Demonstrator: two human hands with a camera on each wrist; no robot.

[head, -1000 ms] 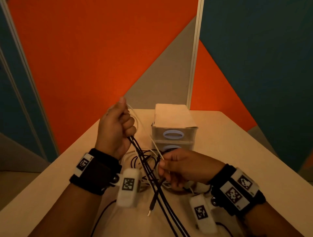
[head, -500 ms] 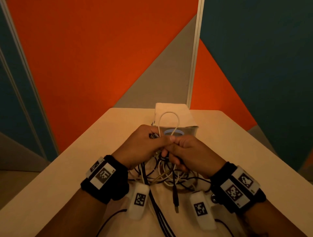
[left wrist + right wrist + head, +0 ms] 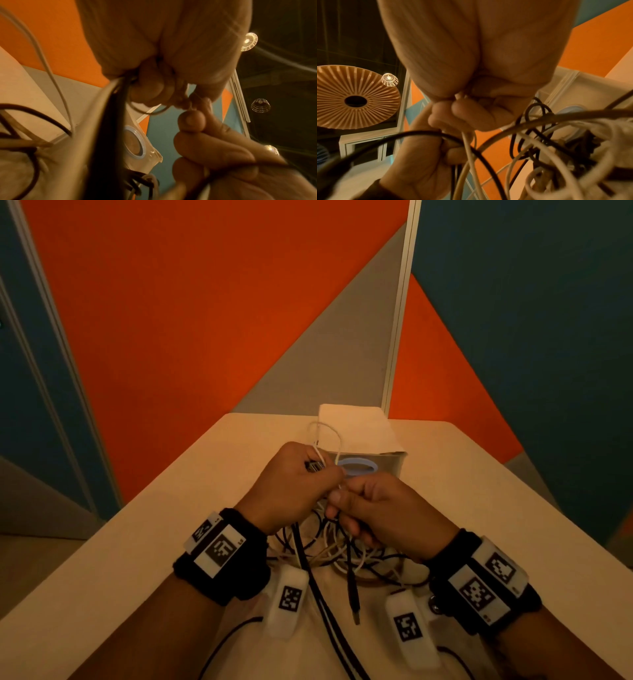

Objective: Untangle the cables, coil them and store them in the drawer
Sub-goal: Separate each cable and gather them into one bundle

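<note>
A tangle of black and white cables (image 3: 342,553) lies on the table (image 3: 120,559) under both hands. My left hand (image 3: 301,477) grips a bundle of black cables (image 3: 109,121) and a thin white cable whose loop (image 3: 325,436) rises above the fist; a metal plug (image 3: 315,466) pokes out of it. My right hand (image 3: 373,508) meets it and pinches the white cable (image 3: 467,143) between thumb and fingers. A black cable with a USB plug (image 3: 354,607) hangs below the right hand. The small drawer unit (image 3: 363,440) with a blue ring handle (image 3: 358,466) stands just behind the hands.
Orange, grey and teal partition walls close off the table's far edge. Bare tabletop stretches to the left and right of the hands. Black cables (image 3: 329,628) trail toward the near edge between the wrists.
My left hand came down from its raised position and joined the right hand in front of the drawer unit. The white loop above the fists has shrunk and shifted left.
</note>
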